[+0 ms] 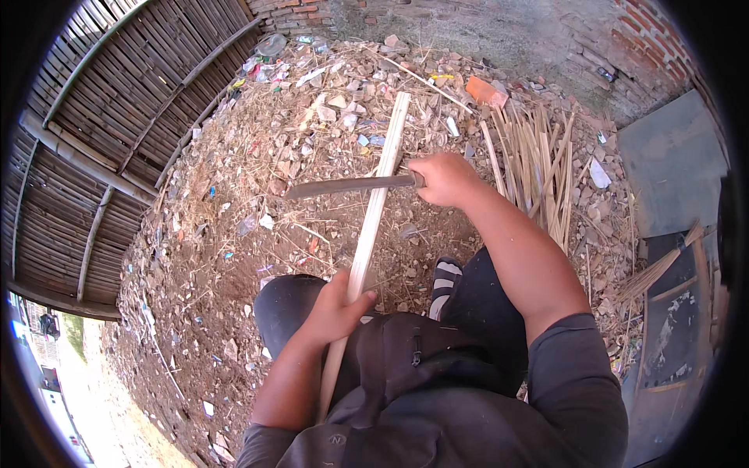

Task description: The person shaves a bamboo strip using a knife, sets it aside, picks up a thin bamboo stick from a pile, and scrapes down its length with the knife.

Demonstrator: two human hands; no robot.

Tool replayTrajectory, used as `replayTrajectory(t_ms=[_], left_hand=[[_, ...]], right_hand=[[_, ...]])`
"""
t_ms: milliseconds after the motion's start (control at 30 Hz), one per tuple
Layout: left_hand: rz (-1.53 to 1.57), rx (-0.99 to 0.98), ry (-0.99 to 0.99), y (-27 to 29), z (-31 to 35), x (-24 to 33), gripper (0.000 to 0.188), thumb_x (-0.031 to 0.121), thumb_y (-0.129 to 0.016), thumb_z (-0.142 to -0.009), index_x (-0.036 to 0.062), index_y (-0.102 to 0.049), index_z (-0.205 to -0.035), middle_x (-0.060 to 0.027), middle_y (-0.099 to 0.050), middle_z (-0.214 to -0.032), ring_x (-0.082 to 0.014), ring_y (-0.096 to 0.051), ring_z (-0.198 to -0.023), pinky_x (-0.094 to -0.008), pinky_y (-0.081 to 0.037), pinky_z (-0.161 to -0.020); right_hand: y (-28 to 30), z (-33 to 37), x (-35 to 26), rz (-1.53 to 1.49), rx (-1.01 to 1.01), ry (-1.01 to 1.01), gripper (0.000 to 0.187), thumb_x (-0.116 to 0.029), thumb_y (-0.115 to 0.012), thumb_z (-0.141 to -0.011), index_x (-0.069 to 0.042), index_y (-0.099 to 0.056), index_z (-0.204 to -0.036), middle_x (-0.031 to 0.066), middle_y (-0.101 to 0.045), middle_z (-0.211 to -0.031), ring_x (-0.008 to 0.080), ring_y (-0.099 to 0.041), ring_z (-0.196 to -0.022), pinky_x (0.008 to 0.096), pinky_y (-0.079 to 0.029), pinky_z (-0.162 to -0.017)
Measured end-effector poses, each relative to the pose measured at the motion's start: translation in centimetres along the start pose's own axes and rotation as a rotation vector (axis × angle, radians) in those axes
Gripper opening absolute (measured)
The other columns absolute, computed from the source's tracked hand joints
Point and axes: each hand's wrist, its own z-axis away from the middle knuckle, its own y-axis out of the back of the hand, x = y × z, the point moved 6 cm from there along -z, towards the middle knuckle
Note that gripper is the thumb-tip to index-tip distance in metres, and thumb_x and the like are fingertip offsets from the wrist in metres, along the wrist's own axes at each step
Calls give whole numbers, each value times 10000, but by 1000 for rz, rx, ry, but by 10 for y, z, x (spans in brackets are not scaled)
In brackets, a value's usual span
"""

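Observation:
My left hand (334, 310) is closed round the lower part of a long, pale split-wood strip, probably bamboo (365, 248). The strip slants up and away from my lap, its far end above the littered ground. In my right hand (445, 181) is the handle of a machete (343, 186), fist closed. Its long dark blade points left and lies across the strip, a little beyond the middle; whether the edge has bitten into it I cannot tell. A thin sliver stands off the strip near the blade.
A bundle of split strips (538, 168) lies on the ground to the right. An orange brick piece (485, 91) is beyond it. Rubble and litter cover the soil. A slatted bamboo wall (117, 101) stands left, a brick wall (499, 31) at the back, grey panels (671, 164) at right.

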Motion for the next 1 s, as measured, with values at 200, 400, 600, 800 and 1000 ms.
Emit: replayTrajectory(t_ms=[200,400,600,800,1000], left_hand=[[36,-98,-173,-9,7,-4,429,245,-707,-891,-34,-495,-1138,-132,-610,-792,-195,-616,-732,-342,-491,-627],[-8,-104,-35,-7,2,3,478,287,-728,-886,-28,-477,-1144,-78,-574,-757,-156,-568,-642,-329,-464,-548],[442,-337,-46,-9,12,1,728,579,-713,-860,-12,-435,-1182,-11,-497,-786,-74,-494,-543,-226,-426,-450],[324,-337,-25,-4,28,0,275,332,-581,-1019,87,-460,-1049,5,-476,-766,-78,-453,-581,-237,-423,-536],[208,-175,69,-9,44,9,186,243,-507,-1056,60,-515,-1093,21,-497,-820,-82,-472,-730,-263,-428,-678]], right_hand=[[9,-2,56,-276,170,-277,230,-209,-746,-781,-54,-674,-935,177,-688,-811,343,-668,-752,427,-511,-697],[21,5,41,-128,95,-113,211,-191,-733,-760,-61,-657,-908,167,-669,-782,363,-656,-742,443,-498,-672],[26,9,6,-74,10,92,176,-172,-710,-739,-80,-647,-875,149,-658,-751,379,-648,-745,469,-500,-666],[34,9,33,-78,124,-195,327,-182,-722,-741,-117,-701,-1061,172,-698,-858,364,-680,-807,458,-537,-723],[45,14,-13,-26,138,173,182,-155,-710,-684,-117,-591,-815,99,-631,-747,351,-646,-748,472,-497,-645]])
